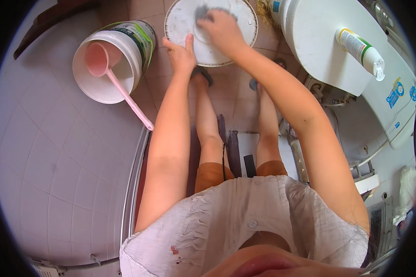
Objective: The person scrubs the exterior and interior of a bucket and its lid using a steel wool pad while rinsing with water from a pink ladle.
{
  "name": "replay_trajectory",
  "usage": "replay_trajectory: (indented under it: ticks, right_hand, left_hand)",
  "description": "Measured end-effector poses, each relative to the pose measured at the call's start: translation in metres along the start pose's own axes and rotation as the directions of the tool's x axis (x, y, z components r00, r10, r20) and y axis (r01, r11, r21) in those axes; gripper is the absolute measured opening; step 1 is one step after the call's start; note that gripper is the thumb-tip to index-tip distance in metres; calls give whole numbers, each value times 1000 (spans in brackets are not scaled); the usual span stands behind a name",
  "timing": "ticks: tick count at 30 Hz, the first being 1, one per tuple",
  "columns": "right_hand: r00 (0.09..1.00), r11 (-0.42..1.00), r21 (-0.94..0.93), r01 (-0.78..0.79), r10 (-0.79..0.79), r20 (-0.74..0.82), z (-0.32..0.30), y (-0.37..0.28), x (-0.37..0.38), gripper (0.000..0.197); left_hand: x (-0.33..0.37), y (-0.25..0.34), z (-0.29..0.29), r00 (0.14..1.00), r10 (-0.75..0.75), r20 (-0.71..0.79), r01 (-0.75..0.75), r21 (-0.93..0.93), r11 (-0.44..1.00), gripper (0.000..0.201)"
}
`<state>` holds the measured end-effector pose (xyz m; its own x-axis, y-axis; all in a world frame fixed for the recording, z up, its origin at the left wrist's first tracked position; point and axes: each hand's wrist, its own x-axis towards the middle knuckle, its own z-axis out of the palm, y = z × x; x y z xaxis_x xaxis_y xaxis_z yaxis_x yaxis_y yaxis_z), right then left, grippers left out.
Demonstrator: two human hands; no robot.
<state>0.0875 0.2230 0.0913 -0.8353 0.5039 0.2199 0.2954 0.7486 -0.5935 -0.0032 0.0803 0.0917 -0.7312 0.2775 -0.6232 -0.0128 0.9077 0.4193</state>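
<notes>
A round white lid with a ridged rim is in front of me, above the tiled floor. My left hand grips its near left edge, with the thumb on the face and some fingers hidden. Across the lid's upper face, my right hand presses a grey, fuzzy scouring pad. The pad is blurred and partly covered by the fingers, so its exact material is unclear. Left of the lid stands a white bucket with a green label. A pink long-handled dipper rests in it, handle over the rim.
To the right is a rounded white fixture, with a white and green bottle lying on it. Pipes show underneath. A white tank-like unit with blue stickers stands beyond. Grey wall tiles line the left side.
</notes>
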Motion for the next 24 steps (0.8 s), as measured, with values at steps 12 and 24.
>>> replay_trajectory:
  ticks: [12,24]
  right_hand:
    - [968,976,-28,-217,219,122,6,-11,13,17]
    - [908,912,-88,-400,408,99,-15,-15,6,24]
  left_hand:
    - [-7,27,3,963,-223,153,252,-208,945,85]
    - [-11,39,2,967,-209,143,242,-274,931,86]
